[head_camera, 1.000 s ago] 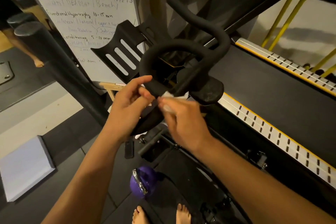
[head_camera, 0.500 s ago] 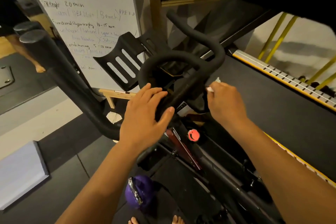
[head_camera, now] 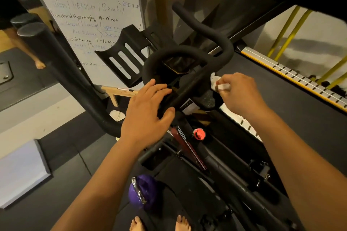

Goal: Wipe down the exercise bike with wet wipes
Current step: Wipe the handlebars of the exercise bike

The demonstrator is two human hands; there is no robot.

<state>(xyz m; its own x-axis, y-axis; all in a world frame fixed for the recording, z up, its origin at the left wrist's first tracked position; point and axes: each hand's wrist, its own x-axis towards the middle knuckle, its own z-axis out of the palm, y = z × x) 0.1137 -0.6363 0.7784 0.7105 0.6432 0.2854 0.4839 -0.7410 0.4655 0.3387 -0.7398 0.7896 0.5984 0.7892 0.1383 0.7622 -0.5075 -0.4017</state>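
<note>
Wipe (head_camera: 214,81) more exposed, pinched by right hand (head_camera: 242,94) fingers; left hand (head_camera: 146,116) fingers flat on handlebar (head_camera: 187,51); whiteboard (head_camera: 84,5): "20 min".

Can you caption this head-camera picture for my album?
Left hand rests on the black handlebar; right hand pinches a white wipe beside it.

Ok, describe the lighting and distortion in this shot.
Head view: dim overall, the black handlebar losing detail in shadow; the whiteboard is the brightest patch, its fainter writing unreadable, and it leans from the wide-angle lens; the top corners go black; the wipe in the right hand looks washed out.
</note>
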